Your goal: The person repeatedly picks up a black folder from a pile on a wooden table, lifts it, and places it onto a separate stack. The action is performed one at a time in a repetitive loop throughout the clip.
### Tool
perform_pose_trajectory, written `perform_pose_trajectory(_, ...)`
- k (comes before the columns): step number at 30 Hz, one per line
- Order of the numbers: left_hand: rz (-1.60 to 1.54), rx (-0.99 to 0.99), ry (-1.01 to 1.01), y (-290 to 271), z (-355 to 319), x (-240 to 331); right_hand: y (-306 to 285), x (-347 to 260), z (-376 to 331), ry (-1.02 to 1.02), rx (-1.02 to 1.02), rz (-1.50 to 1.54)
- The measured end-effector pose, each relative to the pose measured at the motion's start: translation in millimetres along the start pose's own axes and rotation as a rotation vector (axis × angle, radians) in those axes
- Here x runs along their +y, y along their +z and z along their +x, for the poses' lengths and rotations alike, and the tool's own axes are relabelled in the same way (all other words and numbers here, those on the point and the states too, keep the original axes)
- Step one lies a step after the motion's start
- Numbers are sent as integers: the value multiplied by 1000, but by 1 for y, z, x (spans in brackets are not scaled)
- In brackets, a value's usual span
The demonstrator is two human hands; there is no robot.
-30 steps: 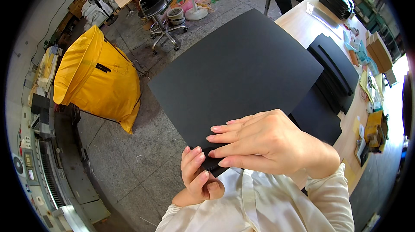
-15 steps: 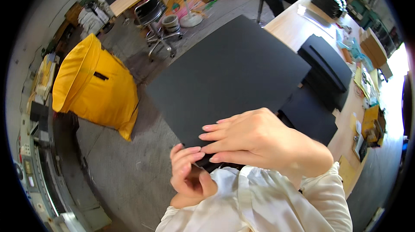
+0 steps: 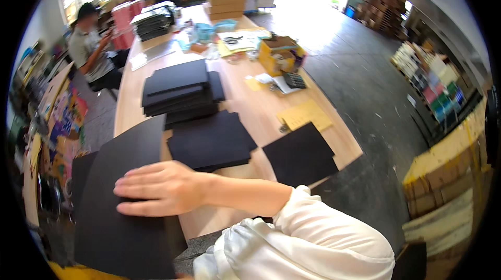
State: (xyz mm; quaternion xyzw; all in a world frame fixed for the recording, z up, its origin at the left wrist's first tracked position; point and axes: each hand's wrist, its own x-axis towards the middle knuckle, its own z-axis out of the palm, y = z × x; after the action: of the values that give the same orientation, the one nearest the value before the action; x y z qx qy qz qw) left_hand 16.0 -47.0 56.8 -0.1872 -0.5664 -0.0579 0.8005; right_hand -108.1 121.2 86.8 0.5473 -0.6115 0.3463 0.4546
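Note:
A large black sheet [image 3: 122, 238] of card or board stands at the left of the table, its upper part curving. Flat against it lies my right hand [image 3: 159, 189], open, fingers stretched out to the left. My left hand does not show. Just right of the sheet, a pile of black cut sheets [image 3: 209, 142] with notched corners rests on the table. Behind that is a thicker stack of black boards [image 3: 177, 79]. Beyond my right forearm, another black sheet [image 3: 301, 155] lies at the table's right edge.
The wooden table [image 3: 344, 147] also bears a tan envelope [image 3: 305, 117], a calculator [image 3: 294, 80], an open yellow carton [image 3: 282, 56], brown boxes [image 3: 226, 4] and a dark stack [image 3: 152, 22]. A person [image 3: 90, 50] sits at the far left. Large cartons [image 3: 443, 165] stand at right.
My view has swung right, toward the table. The left hand has gone out of view. My right hand, earlier near the sheet's front edge beside the left, now lies flat on the sheet.

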Motion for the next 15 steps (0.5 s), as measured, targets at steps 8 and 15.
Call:
perform_pose_trajectory(8, -848, -748, -390, 23, -59, 83, -238, -96, -150, 804, -166, -813)
perform_pose_trajectory(15, -1055, -799, -375, 43, -64, 130, -288, -134, -306, 853, -247, -1070)
